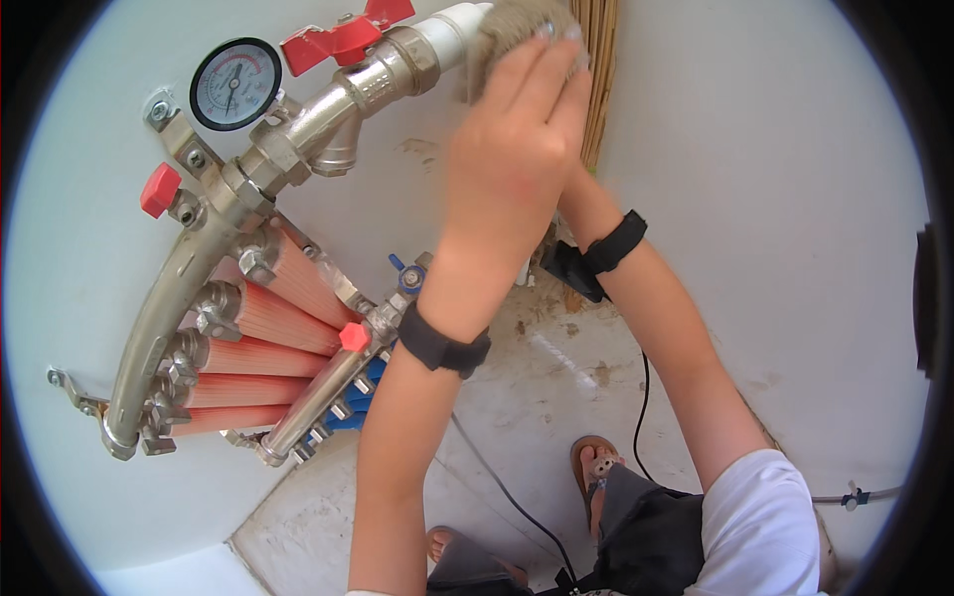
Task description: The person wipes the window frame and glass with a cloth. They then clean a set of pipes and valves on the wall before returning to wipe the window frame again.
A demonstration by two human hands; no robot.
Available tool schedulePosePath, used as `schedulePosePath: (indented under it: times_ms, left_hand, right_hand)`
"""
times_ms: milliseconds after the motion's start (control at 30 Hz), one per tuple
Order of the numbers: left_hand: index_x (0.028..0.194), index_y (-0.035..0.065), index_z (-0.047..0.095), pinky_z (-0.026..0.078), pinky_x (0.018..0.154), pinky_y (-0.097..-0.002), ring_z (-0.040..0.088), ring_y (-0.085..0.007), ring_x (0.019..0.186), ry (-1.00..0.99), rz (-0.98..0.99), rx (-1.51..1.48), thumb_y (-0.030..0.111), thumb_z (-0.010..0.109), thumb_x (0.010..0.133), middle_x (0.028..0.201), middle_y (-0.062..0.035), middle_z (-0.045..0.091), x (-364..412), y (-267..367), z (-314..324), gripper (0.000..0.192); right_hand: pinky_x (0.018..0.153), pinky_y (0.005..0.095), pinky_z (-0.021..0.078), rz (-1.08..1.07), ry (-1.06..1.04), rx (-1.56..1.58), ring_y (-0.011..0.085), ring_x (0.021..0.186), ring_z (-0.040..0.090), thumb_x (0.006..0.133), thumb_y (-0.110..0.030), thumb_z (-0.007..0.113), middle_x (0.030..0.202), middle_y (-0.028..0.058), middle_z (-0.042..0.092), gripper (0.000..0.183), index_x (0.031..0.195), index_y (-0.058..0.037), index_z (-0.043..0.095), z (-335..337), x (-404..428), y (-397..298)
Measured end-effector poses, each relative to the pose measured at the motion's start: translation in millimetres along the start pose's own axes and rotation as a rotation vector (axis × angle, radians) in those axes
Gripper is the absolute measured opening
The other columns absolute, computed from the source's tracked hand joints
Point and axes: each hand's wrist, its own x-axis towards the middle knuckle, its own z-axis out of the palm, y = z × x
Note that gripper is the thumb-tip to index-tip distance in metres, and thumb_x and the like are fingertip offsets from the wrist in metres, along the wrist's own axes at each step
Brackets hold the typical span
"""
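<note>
My left hand (514,141) presses its fingers on a grey-brown fuzzy cloth (514,26), which lies against the upper end of a white plastic pipe (451,33). Behind it, my right hand (585,190) is mostly hidden, so its fingers cannot be made out. The pipe runs into a nickel-coloured valve fitting (387,71) with a red butterfly handle (335,45). Lower left, a metal manifold (168,298) carries several red pipes (268,357), and a round pressure gauge (235,83) stands above it. Black straps circle both wrists.
A second manifold bar (320,402) with blue pipes (358,406) and a blue-handled valve (410,278) is left of my forearm. A bundle of thin tan stalks (600,82) stands in the wall corner. Cables hang near my sandalled feet (596,469) on the stained floor (551,417).
</note>
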Motion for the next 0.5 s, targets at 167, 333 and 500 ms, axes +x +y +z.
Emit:
schedulePosePath:
  times_ms: [167,333,500]
  left_hand:
    - [0.100,0.0041,0.067,0.050,0.086,-0.0353,0.058,-0.0275,0.105,-0.209,-0.130,-0.077,-0.007,0.056,0.071,0.113,-0.0082,0.063,-58,-8,7,0.033]
    - [0.100,0.0017,0.066,0.049,0.086,-0.0348,0.060,-0.0283,0.103,-0.119,-0.298,-0.245,-0.008,0.055,0.077,0.113,-0.0098,0.063,-70,-1,-9,0.027]
    - [0.102,0.0035,0.065,0.046,0.085,-0.0346,0.058,-0.0284,0.103,0.263,-0.702,-0.306,-0.002,0.059,0.083,0.112,-0.0115,0.061,-60,-18,-14,0.021]
  right_hand:
    - [0.078,0.0314,0.0462,0.180,-0.168,-0.408,0.0173,0.093,0.058,0.088,-0.014,0.058,0.099,0.0096,0.060,0.023,0.107,-0.0007,0.053,-18,-71,12]
    - [0.087,0.0312,0.0434,0.298,0.060,-0.148,0.0195,0.099,0.056,0.086,-0.011,0.061,0.105,0.0121,0.057,0.029,0.112,-0.0014,0.053,-37,-59,-24]
    - [0.092,0.0320,0.0399,-0.313,0.214,-0.410,0.0249,0.100,0.051,0.084,-0.001,0.057,0.106,0.0119,0.050,0.033,0.116,-0.0013,0.049,-23,-2,-28]
